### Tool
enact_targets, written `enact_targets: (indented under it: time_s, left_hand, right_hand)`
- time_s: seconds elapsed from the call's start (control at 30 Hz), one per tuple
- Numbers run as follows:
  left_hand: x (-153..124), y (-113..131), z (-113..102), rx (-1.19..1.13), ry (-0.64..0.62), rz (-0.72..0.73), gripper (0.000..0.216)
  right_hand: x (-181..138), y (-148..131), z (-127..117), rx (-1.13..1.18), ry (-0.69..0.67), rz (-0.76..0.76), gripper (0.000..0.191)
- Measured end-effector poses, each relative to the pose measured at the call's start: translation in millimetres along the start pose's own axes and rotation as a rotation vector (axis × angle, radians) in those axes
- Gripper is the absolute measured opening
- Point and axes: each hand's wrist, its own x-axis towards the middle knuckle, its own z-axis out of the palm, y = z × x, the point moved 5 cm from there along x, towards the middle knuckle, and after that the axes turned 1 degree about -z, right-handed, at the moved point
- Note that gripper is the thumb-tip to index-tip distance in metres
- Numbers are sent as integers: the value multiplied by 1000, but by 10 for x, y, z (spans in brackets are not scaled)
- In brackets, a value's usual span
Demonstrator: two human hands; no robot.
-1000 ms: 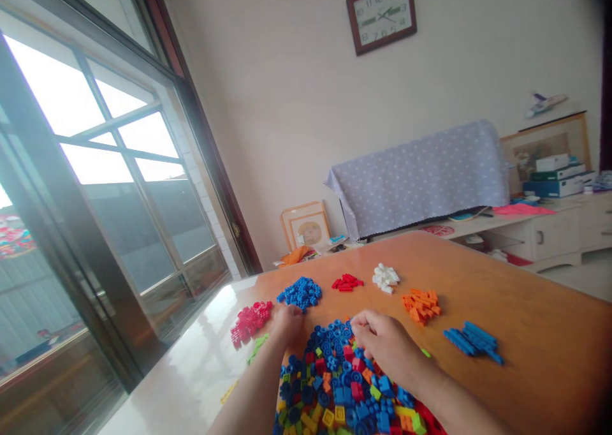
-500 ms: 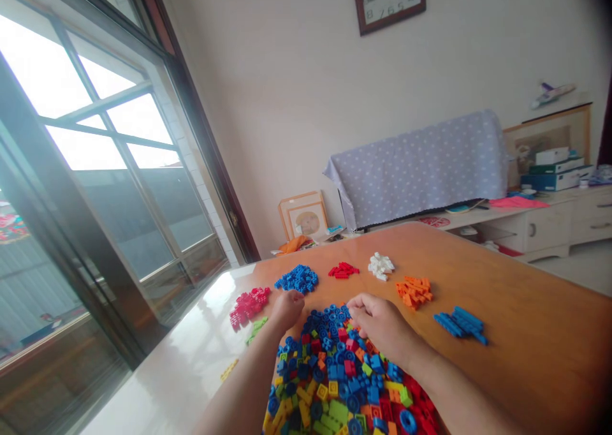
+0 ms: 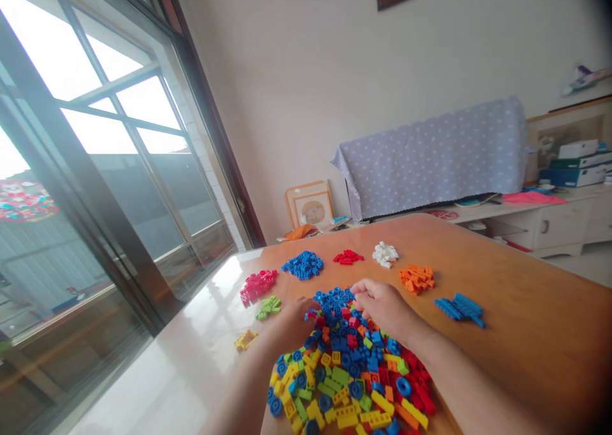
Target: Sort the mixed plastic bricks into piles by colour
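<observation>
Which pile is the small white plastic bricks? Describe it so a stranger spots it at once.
On the glossy brown table, look to the far side. Between the pile of red plastic bricks and the pile of orange plastic bricks sits the pile of white plastic bricks, the only white one among coloured neighbours.

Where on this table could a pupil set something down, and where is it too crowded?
A wide bare patch of table lies right of the blue sticks. Another lies left of the yellow bricks, by the table's left edge. It is crowded at the mixed heap, with the left hand and right hand about its far end.
</observation>
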Motion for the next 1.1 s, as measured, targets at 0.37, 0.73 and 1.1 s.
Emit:
enact_targets:
  time_s: [0.37, 0.73, 1.1]
  left_hand:
    - [-109, -49, 170, -52, 82, 58, 34]
    - [-163, 99, 47, -114, 121, 91, 33]
    - [-114, -122, 95, -23, 215, -64, 29]
  right_hand:
    - [-20, 11, 53, -50, -14, 3, 28]
    - [-15, 50, 86, -88, -27, 23, 28]
    - [-47, 28, 119, -99, -50, 15, 30]
